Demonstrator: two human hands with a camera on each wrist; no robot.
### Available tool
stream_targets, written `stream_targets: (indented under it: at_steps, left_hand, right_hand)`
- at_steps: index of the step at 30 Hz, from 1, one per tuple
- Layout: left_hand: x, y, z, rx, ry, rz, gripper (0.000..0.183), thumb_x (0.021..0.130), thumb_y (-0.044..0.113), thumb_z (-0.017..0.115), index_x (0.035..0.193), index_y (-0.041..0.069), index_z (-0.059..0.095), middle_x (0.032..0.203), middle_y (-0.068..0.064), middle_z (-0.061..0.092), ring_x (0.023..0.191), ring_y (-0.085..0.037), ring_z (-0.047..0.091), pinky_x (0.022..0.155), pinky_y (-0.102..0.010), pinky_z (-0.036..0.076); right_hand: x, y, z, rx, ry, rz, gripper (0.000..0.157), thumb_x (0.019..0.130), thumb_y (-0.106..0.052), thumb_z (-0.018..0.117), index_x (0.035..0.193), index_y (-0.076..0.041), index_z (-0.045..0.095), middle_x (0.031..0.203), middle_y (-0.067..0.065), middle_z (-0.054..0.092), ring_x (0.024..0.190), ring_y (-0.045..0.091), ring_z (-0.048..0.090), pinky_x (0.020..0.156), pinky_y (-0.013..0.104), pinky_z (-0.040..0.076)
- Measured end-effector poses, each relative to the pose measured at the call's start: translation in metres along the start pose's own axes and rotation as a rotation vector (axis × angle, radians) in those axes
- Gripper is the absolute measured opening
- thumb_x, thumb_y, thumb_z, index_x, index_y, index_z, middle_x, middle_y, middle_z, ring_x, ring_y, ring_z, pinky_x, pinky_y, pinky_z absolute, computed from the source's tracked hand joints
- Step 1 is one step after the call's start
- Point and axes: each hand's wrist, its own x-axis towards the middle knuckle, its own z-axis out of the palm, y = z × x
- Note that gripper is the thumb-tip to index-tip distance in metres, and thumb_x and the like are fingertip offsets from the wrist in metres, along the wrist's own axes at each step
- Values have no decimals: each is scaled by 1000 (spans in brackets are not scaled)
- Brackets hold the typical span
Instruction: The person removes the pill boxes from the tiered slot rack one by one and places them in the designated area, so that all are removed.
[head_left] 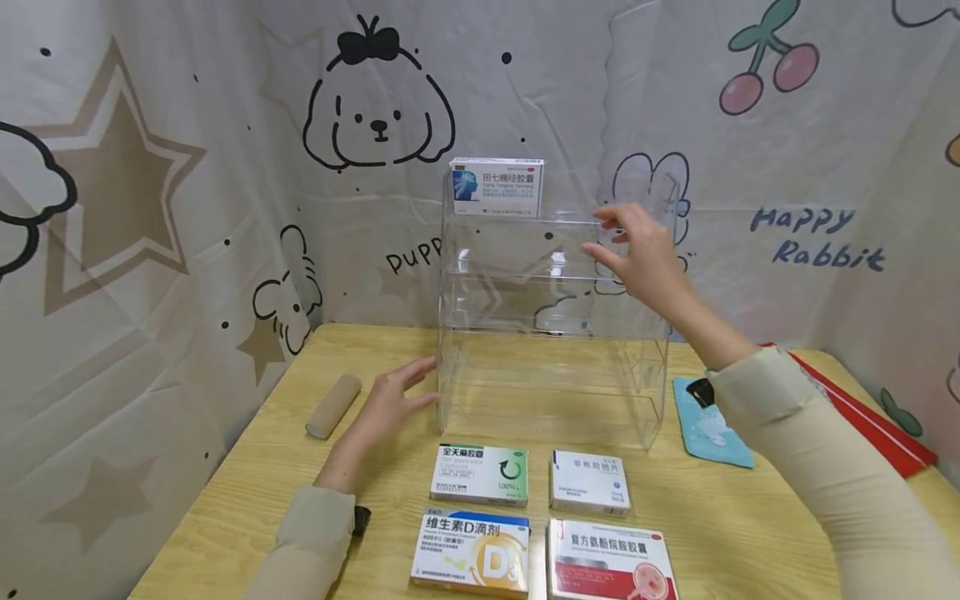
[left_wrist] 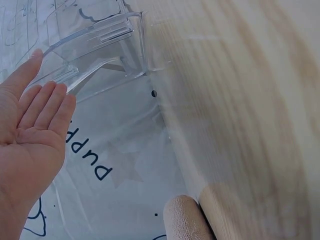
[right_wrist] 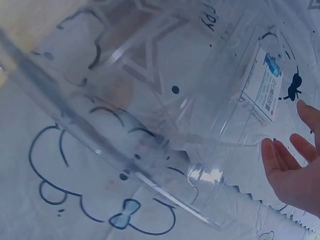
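A clear acrylic tiered rack point(head_left: 525, 333) stands on the wooden table. On its top tier, at the left, sits a white medicine box point(head_left: 497, 200) with a blue head picture, also seen in the right wrist view. My right hand point(head_left: 647, 257) is in front of the rack's upper right part, thumb and fingers apart, holding nothing. At the rack's left side is my left hand point(head_left: 393, 402), its fingertips at the side panel; whether they press on it I cannot tell. The left wrist view shows that hand point(left_wrist: 37, 132) with fingers extended and its palm bare.
Before the rack lie a green-and-white box point(head_left: 480, 475), a white box point(head_left: 589, 482), a vitamin D box point(head_left: 471, 552) and a red-and-white box point(head_left: 609, 560). A cardboard tube point(head_left: 333, 407) lies left; a blue packet point(head_left: 712, 429) and a red item point(head_left: 862, 408) lie right.
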Motion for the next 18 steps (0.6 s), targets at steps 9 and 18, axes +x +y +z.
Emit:
stream_targets:
  at_steps: [9, 18]
  left_hand:
    - [0, -2, 2, -12, -10, -28, 60, 89, 10, 71, 144, 4, 48, 146, -18, 51, 132, -39, 52, 110, -47, 47]
    - [-1, 0, 3, -16, 1, -36, 59, 89, 11, 71, 143, 4, 48, 145, -18, 52, 131, -38, 53, 111, -46, 47]
  right_hand:
    - [67, -9, 18, -47, -63, 31, 56, 90, -16, 71, 138, 0, 48, 139, 22, 49, 128, 37, 50, 111, 48, 46]
    - [108, -19, 35, -52, -166, 126, 62, 94, -16, 66, 148, -7, 39, 152, 16, 39, 142, 35, 38, 123, 44, 34]
